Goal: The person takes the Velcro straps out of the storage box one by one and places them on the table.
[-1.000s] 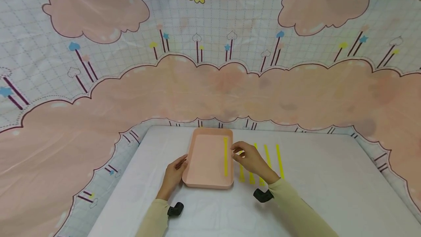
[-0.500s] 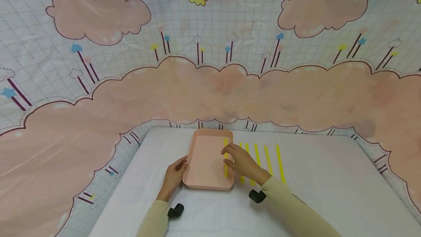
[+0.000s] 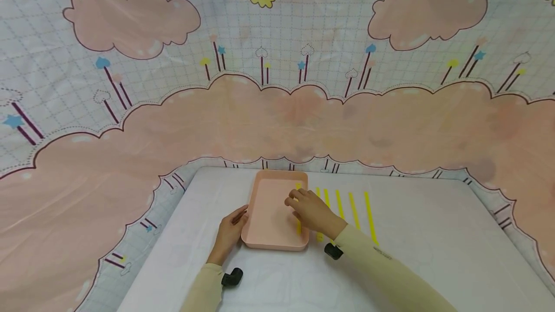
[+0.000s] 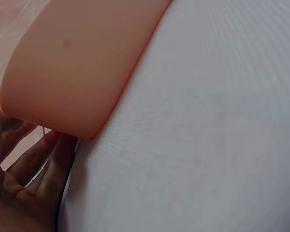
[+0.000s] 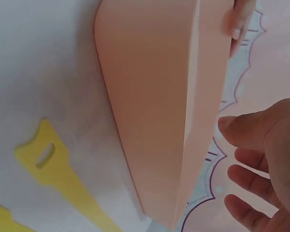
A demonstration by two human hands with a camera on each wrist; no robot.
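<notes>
A shallow peach-coloured tray [image 3: 270, 232] lies on the white table. My left hand [image 3: 231, 230] grips its left edge; in the left wrist view the fingers [image 4: 36, 162] bend in at the tray's outer wall [image 4: 67, 72]. My right hand [image 3: 315, 210] is over the tray's right side, holding nothing, and the right wrist view has its thumb and fingers apart. Partly hidden under this hand, a thin yellow strip [image 3: 299, 227] lies lengthwise inside the tray. In the right wrist view, a yellow strip [image 5: 63, 166] with a wide slotted end lies on the table beside the tray.
Several more yellow strips stand in a row right of the tray, the outermost strip [image 3: 371, 218] farthest right; the right forearm covers some of their near ends. Behind the white tabletop [image 3: 438, 225] hangs a cloud-patterned cloth [image 3: 277, 119].
My right hand has moved left from beside the tray's right rim to over the tray, now overlapping the strip inside it. The left hand and the tray stay put.
</notes>
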